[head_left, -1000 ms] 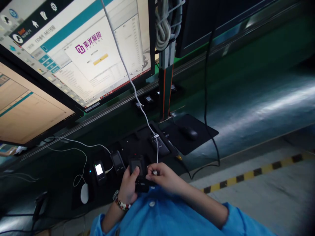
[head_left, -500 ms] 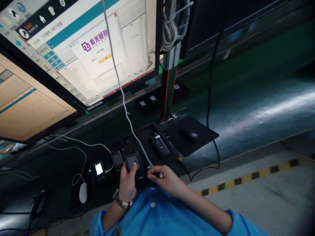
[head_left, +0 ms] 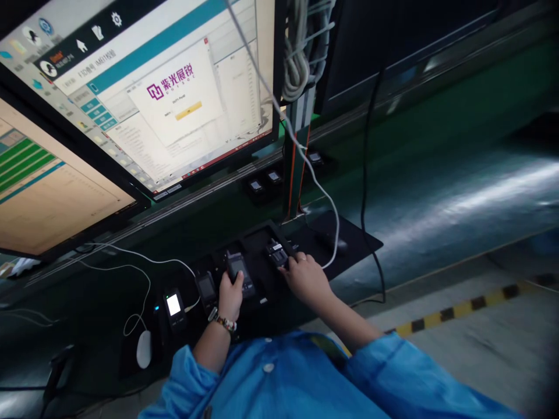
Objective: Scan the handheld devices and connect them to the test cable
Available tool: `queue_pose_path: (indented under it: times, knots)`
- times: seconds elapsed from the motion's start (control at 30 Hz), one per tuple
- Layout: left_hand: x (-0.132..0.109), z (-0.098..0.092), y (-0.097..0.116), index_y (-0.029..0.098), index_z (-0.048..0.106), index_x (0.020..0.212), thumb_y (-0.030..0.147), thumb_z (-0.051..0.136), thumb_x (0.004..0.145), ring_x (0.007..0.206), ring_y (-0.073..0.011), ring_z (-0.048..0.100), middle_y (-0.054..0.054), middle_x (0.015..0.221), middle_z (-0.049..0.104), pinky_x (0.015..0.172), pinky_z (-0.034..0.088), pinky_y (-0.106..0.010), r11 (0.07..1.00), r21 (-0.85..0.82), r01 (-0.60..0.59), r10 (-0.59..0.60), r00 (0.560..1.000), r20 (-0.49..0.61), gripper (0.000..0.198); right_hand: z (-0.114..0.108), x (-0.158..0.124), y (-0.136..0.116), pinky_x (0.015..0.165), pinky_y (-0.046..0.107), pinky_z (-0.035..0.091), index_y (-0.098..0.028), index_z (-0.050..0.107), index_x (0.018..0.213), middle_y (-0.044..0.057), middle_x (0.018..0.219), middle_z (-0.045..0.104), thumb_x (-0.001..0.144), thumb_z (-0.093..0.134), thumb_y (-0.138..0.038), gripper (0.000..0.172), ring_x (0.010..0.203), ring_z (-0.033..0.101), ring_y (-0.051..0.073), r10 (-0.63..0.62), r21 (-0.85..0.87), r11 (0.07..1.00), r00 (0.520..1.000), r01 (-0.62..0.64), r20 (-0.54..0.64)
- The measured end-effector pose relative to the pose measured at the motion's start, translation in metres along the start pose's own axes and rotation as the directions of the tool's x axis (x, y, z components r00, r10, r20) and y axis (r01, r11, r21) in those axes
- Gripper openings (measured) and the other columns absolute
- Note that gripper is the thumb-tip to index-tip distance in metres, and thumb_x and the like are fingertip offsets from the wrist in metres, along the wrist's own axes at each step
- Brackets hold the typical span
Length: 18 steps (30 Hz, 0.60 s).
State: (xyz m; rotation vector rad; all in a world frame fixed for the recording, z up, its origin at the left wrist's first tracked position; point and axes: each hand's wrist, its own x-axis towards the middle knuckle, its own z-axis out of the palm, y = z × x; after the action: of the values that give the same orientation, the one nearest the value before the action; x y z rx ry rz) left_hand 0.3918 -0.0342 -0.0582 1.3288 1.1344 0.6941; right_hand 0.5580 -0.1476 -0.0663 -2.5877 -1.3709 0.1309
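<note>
My left hand (head_left: 230, 298) is closed around the lower left side of a black two-way radio (head_left: 245, 279), its thumb beside the dark screen. My right hand (head_left: 309, 284) has its thumb and fingers around the lower end of another two-way radio (head_left: 276, 251), which lies in a black tray (head_left: 258, 231) with a pale label showing. A white cable (head_left: 335, 224) hangs in a loop and runs down to my right hand; its end is hidden there. Left of my left hand stand a dark-screened handset (head_left: 206, 285) and a lit handset (head_left: 173, 305).
Two monitors stand behind, one with a pop-up window (head_left: 179, 99) and one on the left (head_left: 56, 192). A black mouse (head_left: 332, 243) lies on a mouse pad (head_left: 360, 241). A white mouse (head_left: 144, 349) sits at left. A post (head_left: 297, 169) carries bundled cables (head_left: 297, 70).
My right hand has moved right and forward onto the radio in the tray, and the white cable has swung right. The left hand's radio is set slightly farther forward. Green rows appeared on the left monitor.
</note>
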Motion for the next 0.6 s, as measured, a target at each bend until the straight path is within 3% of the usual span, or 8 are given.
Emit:
queue_pose_path:
  times: [0.1,0.23,0.3,0.37,0.47,0.6]
  knots:
    - [0.006,0.009,-0.002,0.017,0.065,0.101,0.03,0.078,0.068,0.116,-0.0286,0.056,-0.013,0.11,0.068,0.105,0.037,-0.042,1.0,0.005,-0.028,0.028,0.999,-0.03,0.038,0.006,0.005,-0.005,0.074,0.038,0.042,-0.007,0.061,0.097,0.02,0.099,0.059,0.085,0.057,-0.048,0.043,0.09,0.056,0.031,0.038,0.023,0.999,0.999,-0.037,-0.015]
    - [-0.01,0.01,0.002,0.018,0.062,0.11,0.017,0.081,0.058,0.142,-0.0271,0.025,-0.014,0.143,0.044,0.117,0.015,-0.037,0.984,0.063,-0.165,0.171,0.979,-0.108,0.055,0.007,0.007,-0.005,0.073,0.037,0.043,-0.008,0.059,0.096,0.017,0.095,0.059,0.066,0.074,-0.048,0.052,0.089,0.056,0.031,0.092,0.054,0.994,0.996,-0.091,-0.007]
    - [-0.02,0.015,0.004,0.02,0.061,0.113,0.014,0.078,0.06,0.14,-0.0263,0.027,-0.012,0.143,0.043,0.117,0.017,-0.038,0.976,0.068,-0.205,0.208,0.978,-0.034,0.056,0.007,0.008,-0.005,0.074,0.037,0.043,-0.009,0.059,0.096,0.017,0.096,0.059,0.061,0.076,-0.047,0.054,0.09,0.055,0.031,0.108,0.068,0.992,0.994,-0.108,-0.001]
    - [-0.025,0.028,0.005,0.019,0.062,0.111,0.013,0.074,0.062,0.129,-0.0282,0.042,-0.013,0.134,0.052,0.112,0.027,-0.043,0.998,0.014,-0.066,0.064,0.992,0.108,0.051,0.008,0.008,-0.006,0.076,0.036,0.042,-0.009,0.058,0.095,0.017,0.097,0.059,0.062,0.075,-0.045,0.051,0.092,0.055,0.031,0.113,0.084,0.99,0.994,-0.113,0.003]
    - [-0.022,0.055,0.006,0.016,0.063,0.104,0.007,0.067,0.062,0.112,-0.0274,0.055,-0.015,0.121,0.06,0.104,0.037,-0.045,0.972,-0.08,0.222,-0.193,0.944,0.267,0.043,0.008,0.005,-0.009,0.079,0.037,0.042,-0.01,0.059,0.094,0.018,0.097,0.061,0.069,0.07,-0.039,0.04,0.095,0.054,0.032,0.079,0.119,0.99,0.997,-0.079,0.008]
    - [-0.014,0.082,0.008,0.016,0.066,0.087,0.005,0.065,0.06,0.097,-0.0228,0.061,-0.007,0.093,0.07,0.1,0.04,-0.041,0.921,-0.227,0.316,-0.231,0.913,0.336,0.029,0.008,0.003,-0.007,0.083,0.038,0.043,-0.009,0.061,0.096,0.019,0.094,0.066,0.073,0.063,-0.028,0.03,0.094,0.059,0.031,0.028,0.204,0.978,0.999,-0.035,0.04]
